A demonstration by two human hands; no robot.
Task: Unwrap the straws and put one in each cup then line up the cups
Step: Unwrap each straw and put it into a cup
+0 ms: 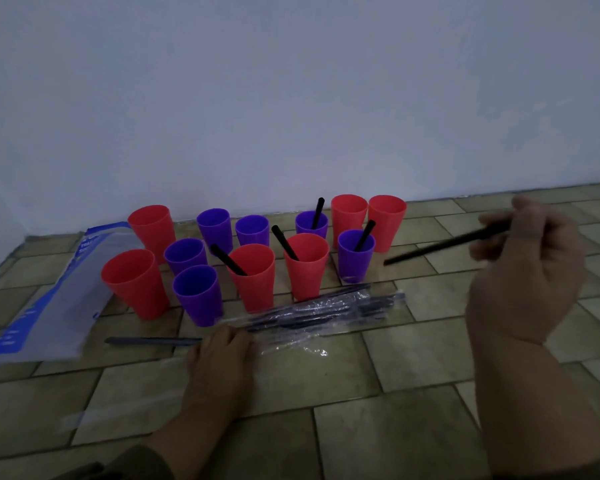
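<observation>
Several red and purple cups stand in a loose cluster on the tiled floor by the wall. Black straws stand in a front red cup (253,275), the red cup (307,266) beside it, a purple cup (355,256) and a rear purple cup (311,225). My right hand (523,268) is raised at the right, shut on a bare black straw (444,244) that points left toward the cups. My left hand (222,355) rests on the floor, fingers on the near end of a bundle of wrapped straws (323,308). One wrapped straw (153,340) lies alone to its left.
A blue and white plastic packet (45,306) lies at the left of the cups. Clear empty wrappers (291,348) lie in front of the bundle. A pale wall (291,98) rises just behind the cups.
</observation>
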